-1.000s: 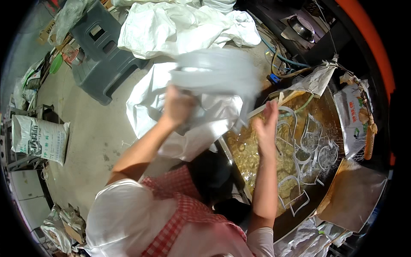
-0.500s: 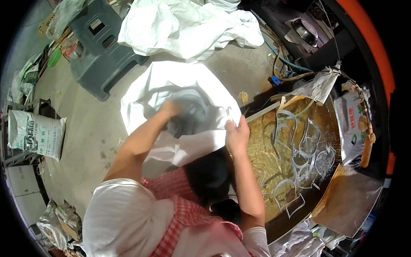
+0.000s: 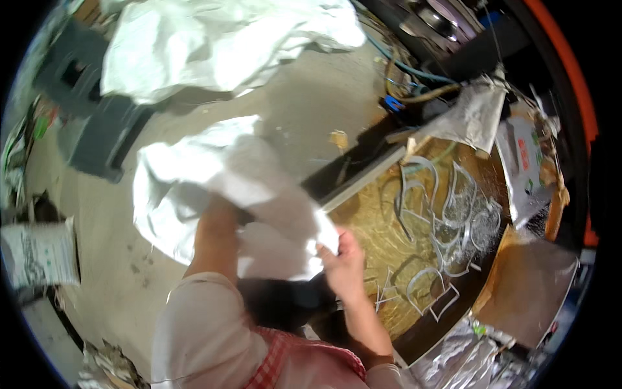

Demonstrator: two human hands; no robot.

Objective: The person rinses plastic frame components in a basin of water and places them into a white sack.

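My right hand (image 3: 345, 267) pinches the rim of a large white woven sack (image 3: 285, 223) between thumb and fingers, beside the water tank. The sack stands in front of me, its mouth partly folded over. My left forearm (image 3: 217, 243) reaches down into the sack's mouth, and the left hand is hidden inside it, so its fingers do not show. What lies in the sack is also hidden by the folds.
To the right, a water-filled tank (image 3: 369, 174) holds several grey curved plastic pieces (image 3: 447, 223). A grey step stool (image 3: 107, 139) and a heap of white sacks (image 3: 194, 48) lie beyond. At left stands a printed white bag (image 3: 40, 254); cardboard (image 3: 534, 285) leans at right.
The sack's mouth has folded over, covering the grey contents that showed before. My left hand has gone deeper into it, out of sight. The view has shifted.
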